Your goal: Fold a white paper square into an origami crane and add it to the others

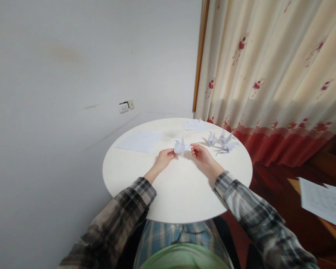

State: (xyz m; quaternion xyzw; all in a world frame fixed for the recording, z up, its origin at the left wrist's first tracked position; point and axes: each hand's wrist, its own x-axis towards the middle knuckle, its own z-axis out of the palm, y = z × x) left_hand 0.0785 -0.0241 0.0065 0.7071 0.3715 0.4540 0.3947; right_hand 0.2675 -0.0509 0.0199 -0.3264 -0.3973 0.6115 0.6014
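Observation:
A white folded paper crane (181, 146) is held up between my two hands, just above the middle of the round white table (182, 194). My left hand (165, 157) pinches it at its lower left side. The fingers of my right hand (202, 154) are closed on its pointed right end. To the right of my right hand stand several finished paper cranes (225, 142) in a loose cluster, with one crane (211, 139) a little apart on their left.
White paper sheets (140, 141) lie on the table's left side. More paper pieces (197, 125) rest at the far edge. A wall with a socket (123, 108) is left, a floral curtain (257, 67) right. Papers (323, 200) lie on a wooden surface at lower right.

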